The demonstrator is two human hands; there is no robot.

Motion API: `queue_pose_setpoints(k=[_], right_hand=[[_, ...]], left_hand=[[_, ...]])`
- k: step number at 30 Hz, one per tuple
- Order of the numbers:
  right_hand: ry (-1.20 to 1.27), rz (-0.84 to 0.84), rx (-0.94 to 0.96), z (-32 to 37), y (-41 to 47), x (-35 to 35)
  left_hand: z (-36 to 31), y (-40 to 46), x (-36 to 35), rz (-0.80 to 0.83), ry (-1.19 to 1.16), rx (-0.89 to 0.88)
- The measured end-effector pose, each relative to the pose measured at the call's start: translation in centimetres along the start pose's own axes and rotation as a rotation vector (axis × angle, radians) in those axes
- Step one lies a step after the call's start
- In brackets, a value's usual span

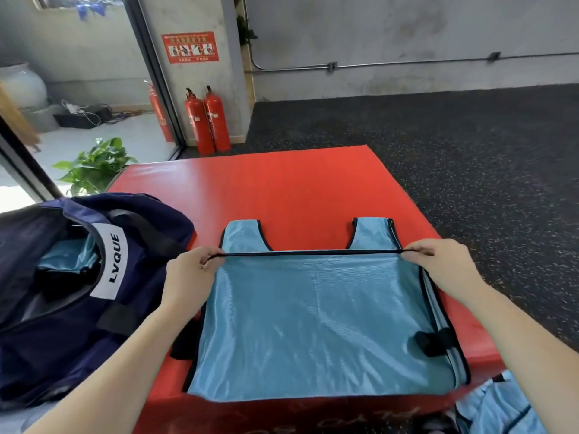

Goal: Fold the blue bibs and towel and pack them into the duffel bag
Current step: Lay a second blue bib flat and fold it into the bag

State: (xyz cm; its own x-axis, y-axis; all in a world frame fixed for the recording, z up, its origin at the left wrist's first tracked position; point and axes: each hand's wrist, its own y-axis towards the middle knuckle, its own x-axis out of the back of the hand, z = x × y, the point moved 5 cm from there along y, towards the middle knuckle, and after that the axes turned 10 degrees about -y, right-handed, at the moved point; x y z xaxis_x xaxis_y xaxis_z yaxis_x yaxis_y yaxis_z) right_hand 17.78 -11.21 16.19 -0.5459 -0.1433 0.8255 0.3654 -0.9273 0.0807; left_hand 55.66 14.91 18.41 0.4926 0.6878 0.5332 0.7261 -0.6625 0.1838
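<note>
1. A light blue bib [316, 321] lies spread flat on the red mat [282, 189], its two shoulder straps pointing away from the person. Flat and squared up like this, it can be creased cleanly.
2. The left hand [188, 274] pinches the black-trimmed edge at the bib's left corner, thumb and fingers closed on the trim.
3. The right hand [438, 264] pinches the same trim at the bib's right corner. Held at both ends, the edge runs taut and straight across the bib just below the straps, which reads as a hem being carried over to make an even fold.
4. The navy duffel bag [78, 292] sits just left of the bib, touching or nearly touching its left side, unzipped with its mouth open. It looks parked there so each folded piece can go in with a short reach; light blue fabric [67, 256] already shows inside.
5. More light blue cloth [495, 405] lies bunched off the bib's near right corner, apparently waiting its turn.
6. A white label on the bag reads "LVQUE".
7. Far beyond the bib, a red wall sign [190, 47] hangs above two red fire extinguishers [206, 120]; its text is too small to read. Faint marks on the mat's near face, below the bib, are not legible.
</note>
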Motion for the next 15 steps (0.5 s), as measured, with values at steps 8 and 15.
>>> queue_pose_setpoints(k=[8, 15], right_hand=[[-0.137, 0.111, 0.027, 0.4, 0.4, -0.8], [0.020, -0.160, 0.073, 4.3, 1.6, 3.0]], left_hand=[[2.0, 0.9, -1.6, 0.088, 0.178, 0.030], [-1.4, 1.2, 0.4, -0.114, -0.101, -0.041]])
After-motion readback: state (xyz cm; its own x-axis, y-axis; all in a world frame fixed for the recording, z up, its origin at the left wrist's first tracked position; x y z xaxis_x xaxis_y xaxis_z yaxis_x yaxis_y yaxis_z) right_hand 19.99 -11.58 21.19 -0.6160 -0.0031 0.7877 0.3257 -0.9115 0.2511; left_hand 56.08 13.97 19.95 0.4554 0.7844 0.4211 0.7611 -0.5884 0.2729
